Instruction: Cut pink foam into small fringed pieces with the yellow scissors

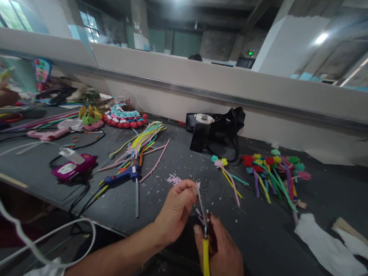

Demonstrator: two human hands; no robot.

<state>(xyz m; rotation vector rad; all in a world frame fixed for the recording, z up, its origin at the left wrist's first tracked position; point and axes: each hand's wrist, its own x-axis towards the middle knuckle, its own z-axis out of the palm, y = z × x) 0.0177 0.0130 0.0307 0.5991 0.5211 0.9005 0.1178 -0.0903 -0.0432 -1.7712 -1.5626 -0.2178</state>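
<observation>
My left hand (176, 208) is closed in a pinch on a small pale strip of craft material (198, 191) held above the dark table (177, 162). My right hand (224, 252) is wrapped round yellow-handled scissors (205, 235), whose blades point up and touch the strip. Small pale cuttings (173, 179) lie on the table just beyond my left hand.
A blue glue gun (122, 175) and a pink glue gun (72, 168) lie to the left, beside a bundle of coloured strips (141, 142). Finished foam flowers (273, 171) lie to the right. A black bag with a phone (214, 129) stands behind. Another person's hand (2, 97) shows at far left.
</observation>
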